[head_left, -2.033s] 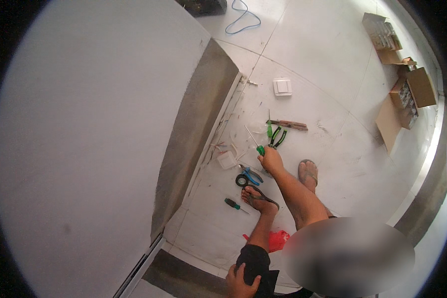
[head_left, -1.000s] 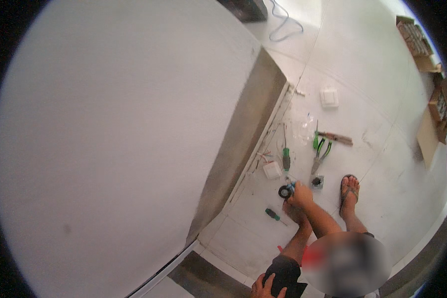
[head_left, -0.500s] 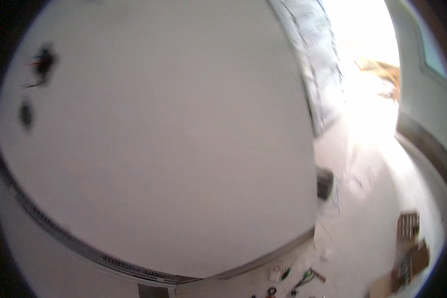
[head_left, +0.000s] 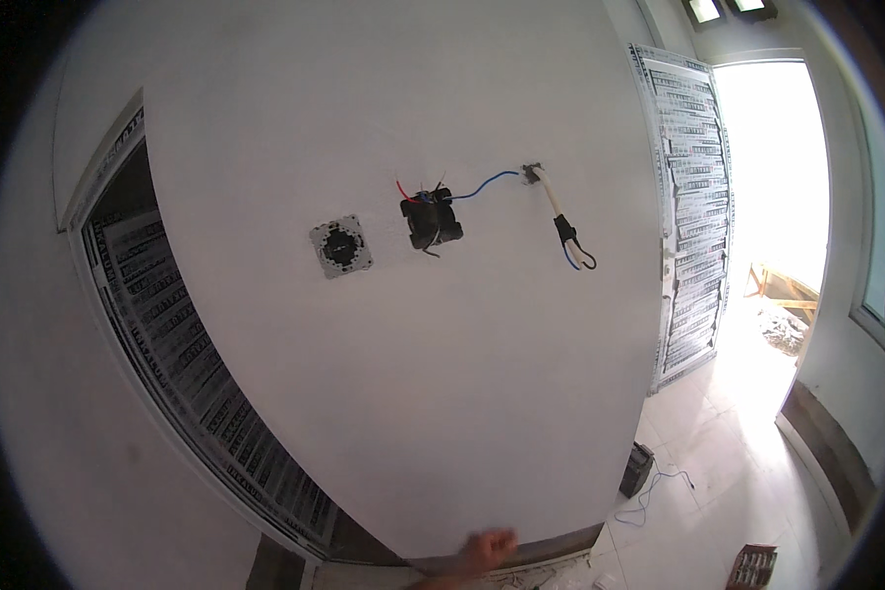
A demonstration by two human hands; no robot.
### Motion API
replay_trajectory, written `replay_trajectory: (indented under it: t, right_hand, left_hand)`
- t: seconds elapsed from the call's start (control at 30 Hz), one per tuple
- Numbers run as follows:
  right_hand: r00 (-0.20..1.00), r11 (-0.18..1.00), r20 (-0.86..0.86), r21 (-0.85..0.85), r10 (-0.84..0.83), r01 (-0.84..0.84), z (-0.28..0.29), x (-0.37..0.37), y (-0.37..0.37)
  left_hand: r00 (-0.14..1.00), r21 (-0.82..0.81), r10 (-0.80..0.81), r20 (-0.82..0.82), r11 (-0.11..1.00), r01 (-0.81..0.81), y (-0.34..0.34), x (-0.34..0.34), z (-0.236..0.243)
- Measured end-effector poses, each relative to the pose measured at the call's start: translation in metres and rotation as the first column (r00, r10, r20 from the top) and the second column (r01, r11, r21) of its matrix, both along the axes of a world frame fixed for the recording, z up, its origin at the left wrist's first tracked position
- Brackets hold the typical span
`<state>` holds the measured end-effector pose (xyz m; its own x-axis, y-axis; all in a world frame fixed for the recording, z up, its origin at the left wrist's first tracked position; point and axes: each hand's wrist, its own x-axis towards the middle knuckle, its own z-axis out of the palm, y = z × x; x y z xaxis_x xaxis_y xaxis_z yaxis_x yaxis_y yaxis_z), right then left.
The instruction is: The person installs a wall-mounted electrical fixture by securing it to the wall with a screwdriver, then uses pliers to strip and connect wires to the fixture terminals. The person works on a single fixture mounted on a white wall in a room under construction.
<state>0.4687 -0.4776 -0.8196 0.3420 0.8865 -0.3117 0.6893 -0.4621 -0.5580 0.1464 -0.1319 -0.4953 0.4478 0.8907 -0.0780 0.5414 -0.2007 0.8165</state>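
Note:
My left hand (head_left: 487, 549) is low in view against the white wall, smeared by motion; its fingers and anything in them cannot be made out. My right hand is out of view. On the wall above are a grey square switch fitting (head_left: 341, 246) with a dark middle, a black open box (head_left: 431, 221) with red and blue wires, and a small opening (head_left: 531, 173) from which a pale cable (head_left: 556, 206) hangs with black tape and looped wire ends.
A doorway (head_left: 216, 374) is at left. A wrapped door panel (head_left: 688, 216) stands beside a bright doorway at right. Below lie a dark container (head_left: 636, 469), blue cable (head_left: 647, 501) on the tiled floor, a cardboard box (head_left: 752, 567), and a skirting edge along the walls.
The view has swung up from the tools and my feet on the floor to the wall fittings. My right hand, earlier among the tools, has left view; my left hand has left my knee.

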Motion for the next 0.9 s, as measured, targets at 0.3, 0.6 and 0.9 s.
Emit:
replay_trajectory:
  t: [0.3,0.6,0.9]
  right_hand:
    - [0.972,0.973,-0.126,-0.145,-0.196,0.177,-0.004,-0.025,0.006]
    - [0.993,1.0,0.119,-0.026,-0.008,0.011,0.044,-0.069,0.046]
    - [0.963,0.962,-0.059,-0.094,-0.263,0.257,0.048,-0.084,0.073]
  left_hand:
    - [0.929,0.925,-0.031,0.368,0.114,-0.362,0.085,-0.019,0.415]
    - [0.929,0.888,-0.04,0.368,-0.28,-0.364,0.145,-0.007,0.488]
    - [0.941,0.866,0.012,0.34,-0.395,-0.307,0.167,-0.009,0.496]
